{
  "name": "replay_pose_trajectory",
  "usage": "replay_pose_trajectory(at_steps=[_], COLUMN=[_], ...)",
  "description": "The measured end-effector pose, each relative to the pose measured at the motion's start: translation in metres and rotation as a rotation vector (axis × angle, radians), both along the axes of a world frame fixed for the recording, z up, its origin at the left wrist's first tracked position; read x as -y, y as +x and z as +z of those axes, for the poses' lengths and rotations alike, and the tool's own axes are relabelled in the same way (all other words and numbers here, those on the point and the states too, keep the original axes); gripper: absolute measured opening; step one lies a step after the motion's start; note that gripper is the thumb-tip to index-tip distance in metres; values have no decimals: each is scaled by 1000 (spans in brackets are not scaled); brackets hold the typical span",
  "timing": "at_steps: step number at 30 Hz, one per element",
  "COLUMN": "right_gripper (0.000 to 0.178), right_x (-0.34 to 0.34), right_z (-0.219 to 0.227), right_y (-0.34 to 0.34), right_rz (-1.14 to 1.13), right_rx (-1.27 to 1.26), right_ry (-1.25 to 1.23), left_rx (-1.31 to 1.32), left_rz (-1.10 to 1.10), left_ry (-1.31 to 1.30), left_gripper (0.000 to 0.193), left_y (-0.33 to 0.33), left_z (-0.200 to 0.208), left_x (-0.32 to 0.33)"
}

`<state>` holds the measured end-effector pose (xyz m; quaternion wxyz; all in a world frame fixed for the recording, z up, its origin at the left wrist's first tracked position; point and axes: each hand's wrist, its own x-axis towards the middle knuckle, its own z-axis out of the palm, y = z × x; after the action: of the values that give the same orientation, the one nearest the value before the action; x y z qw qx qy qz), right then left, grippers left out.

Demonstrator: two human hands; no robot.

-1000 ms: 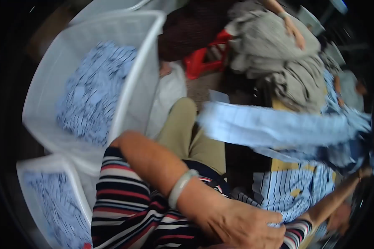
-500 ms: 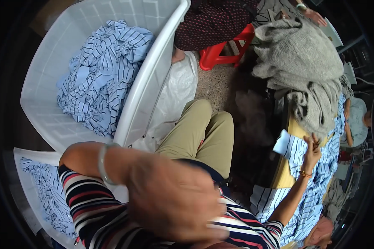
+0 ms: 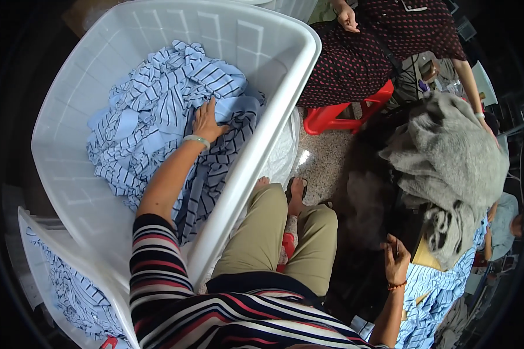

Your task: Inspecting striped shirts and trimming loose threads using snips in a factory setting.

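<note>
In the large white plastic bin (image 3: 259, 26), my left hand (image 3: 208, 123) lies open on a heap of light blue cloth pieces with dark stripes (image 3: 157, 99). Its fingers are spread and a pale bangle circles the wrist. Over on the right side, my right hand (image 3: 396, 259) hovers at the near edge of the work table, its fingers curled toward the thumb; whatever they may hold is too small to make out. Beside it, more blue striped cloth (image 3: 434, 296) covers the table.
Grey knitted fabric (image 3: 454, 145) is piled at the table's far end. Ahead, a person in a dark patterned garment (image 3: 355, 64) sits on a red stool (image 3: 332, 119). A second white bin (image 3: 32, 227) with striped cloth stands at lower left. White plastic sheeting (image 3: 282, 151) lies by the large bin.
My left hand has swung from in front of my body into the large bin, where darker-looking striped cloth now lies under it. My right hand has drawn back from the table cloth.
</note>
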<state>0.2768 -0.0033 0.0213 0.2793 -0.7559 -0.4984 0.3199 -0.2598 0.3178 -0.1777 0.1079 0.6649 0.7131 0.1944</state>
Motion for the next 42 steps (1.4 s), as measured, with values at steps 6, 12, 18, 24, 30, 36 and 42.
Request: replay_pose_trajectory(at_steps=[6, 12, 18, 24, 30, 36, 42], right_gripper=[27, 26, 26, 32, 47, 73, 29], right_x=[-15, -23, -17, 9, 67, 78, 94], right_z=[-2, 4, 19, 48, 62, 38, 17], right_y=[-11, -20, -47, -71, -71, -99, -105], right_rz=[0, 2, 58, 188, 253, 281, 403], right_rx=[21, -19, -264, -584, -1140, -1370, -810], right_ry=[-72, -90, -4, 226, 177, -7, -111], left_rx=[-125, 724, 1227, 1363, 1231, 1265, 1147], left_rz=[19, 19, -283, -607, -850, -1567, -1611], left_ry=[-204, 90, 317, 27, -105, -66, -434], left_gripper=[56, 30, 27, 21, 20, 33, 24], left_y=[5, 21, 54, 135, 218, 286, 325], left_z=[-39, 31, 227, 339, 332, 312, 269], left_x=[-49, -31, 48, 188, 301, 413, 452])
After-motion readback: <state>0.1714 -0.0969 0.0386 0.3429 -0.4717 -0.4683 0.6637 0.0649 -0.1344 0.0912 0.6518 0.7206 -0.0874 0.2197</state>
